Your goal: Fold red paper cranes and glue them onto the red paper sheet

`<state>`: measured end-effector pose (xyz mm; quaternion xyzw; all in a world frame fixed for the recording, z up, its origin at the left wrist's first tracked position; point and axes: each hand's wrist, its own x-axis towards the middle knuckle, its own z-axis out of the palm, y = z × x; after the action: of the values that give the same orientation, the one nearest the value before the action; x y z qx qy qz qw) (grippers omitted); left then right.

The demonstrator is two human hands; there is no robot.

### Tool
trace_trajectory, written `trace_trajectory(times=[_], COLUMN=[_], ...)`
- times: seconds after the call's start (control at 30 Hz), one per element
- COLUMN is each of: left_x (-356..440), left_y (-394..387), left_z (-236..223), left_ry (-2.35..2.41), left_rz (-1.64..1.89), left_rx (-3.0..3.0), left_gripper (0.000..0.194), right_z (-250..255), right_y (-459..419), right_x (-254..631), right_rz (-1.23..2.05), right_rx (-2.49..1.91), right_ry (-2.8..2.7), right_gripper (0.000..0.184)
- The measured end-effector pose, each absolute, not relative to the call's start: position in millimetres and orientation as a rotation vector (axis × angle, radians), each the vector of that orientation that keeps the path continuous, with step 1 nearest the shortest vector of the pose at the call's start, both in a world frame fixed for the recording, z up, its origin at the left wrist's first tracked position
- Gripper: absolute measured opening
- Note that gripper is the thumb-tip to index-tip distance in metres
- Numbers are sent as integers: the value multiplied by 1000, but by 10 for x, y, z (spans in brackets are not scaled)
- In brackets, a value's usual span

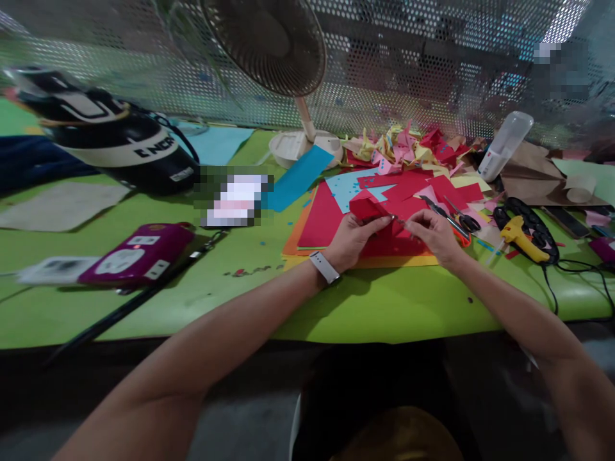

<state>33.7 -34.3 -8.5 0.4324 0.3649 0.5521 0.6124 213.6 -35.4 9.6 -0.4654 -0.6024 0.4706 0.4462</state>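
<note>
My left hand (350, 238), with a watch on its wrist, pinches a folded piece of red paper (366, 205) between thumb and fingers. Close by on the right, the fingertips of my right hand (435, 235) are pinched together at a small shiny thing (394, 218) near the paper's edge; it is too small to name. Both hands are over a stack of red sheets (319, 221) with orange sheets (291, 246) beneath. A light blue sheet (339, 193) dotted with blue bits lies behind them. To the right of my right hand are a craft knife (439, 210) and scissors (467, 221).
Paper scraps (403, 146) are heaped behind the stack, near a fan (307, 137). At right lies a yellow glue gun (526, 240) with a cord. A large bottle (125, 144), a phone (235, 200) and a purple power strip (137, 253) occupy the left side.
</note>
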Motion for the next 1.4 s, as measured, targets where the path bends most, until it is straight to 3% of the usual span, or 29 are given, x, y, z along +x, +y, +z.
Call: trace_trajectory(times=[0.8, 1.1, 1.4], left_x=[376, 389, 427], left_y=[-360, -367, -326], left_z=[-63, -33, -109], left_ry=[746, 726, 783], left_rz=[1169, 1101, 1206], left_rx=[819, 846, 845], left_gripper=[31, 38, 36], right_z=[104, 45, -2], right_y=[-397, -358, -358], right_x=[2089, 2113, 2092], right_rz=[1247, 1204, 1158], right_rx=[-1082, -1127, -1103], right_ry=[-1593, -1575, -1631], right_gripper=[46, 46, 45])
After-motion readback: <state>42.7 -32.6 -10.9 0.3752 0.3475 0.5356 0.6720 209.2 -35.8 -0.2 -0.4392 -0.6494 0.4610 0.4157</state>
